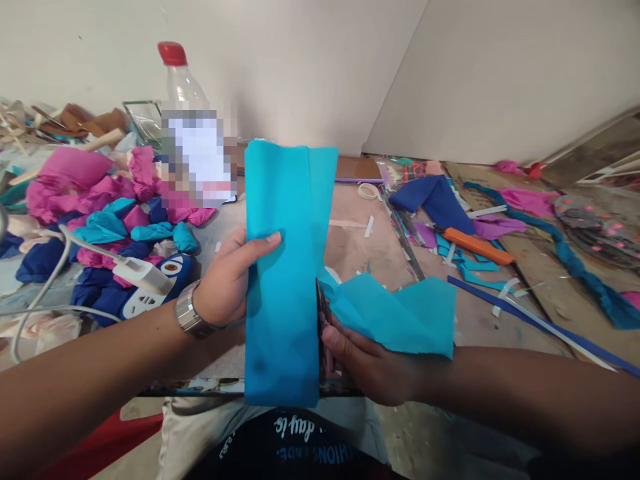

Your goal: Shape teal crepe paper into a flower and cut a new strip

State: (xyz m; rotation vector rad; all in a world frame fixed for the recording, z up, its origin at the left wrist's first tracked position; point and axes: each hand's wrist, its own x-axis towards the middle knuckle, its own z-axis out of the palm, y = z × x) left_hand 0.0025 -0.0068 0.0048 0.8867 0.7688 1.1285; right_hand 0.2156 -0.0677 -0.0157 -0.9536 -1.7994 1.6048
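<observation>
My left hand (227, 280) pinches the left edge of a folded turquoise crepe paper sheet (285, 267), thumb on its front, holding it upright over the table. A steel watch sits on that wrist. My right hand (367, 363) grips a pair of scissors (323, 320) whose blades stand inside a cut running up the sheet. Right of the cut, a loosened flap of the same turquoise paper (400, 313) droops over my right hand and hides most of its fingers.
A heap of pink and blue crepe paper (105, 200) lies at the left beside a white power strip (150, 283) and a red-capped plastic bottle (183, 87). At the right lie an orange utility knife (477, 245), dark blue paper (435, 197), paper strips and a twisted blue garland (565, 257).
</observation>
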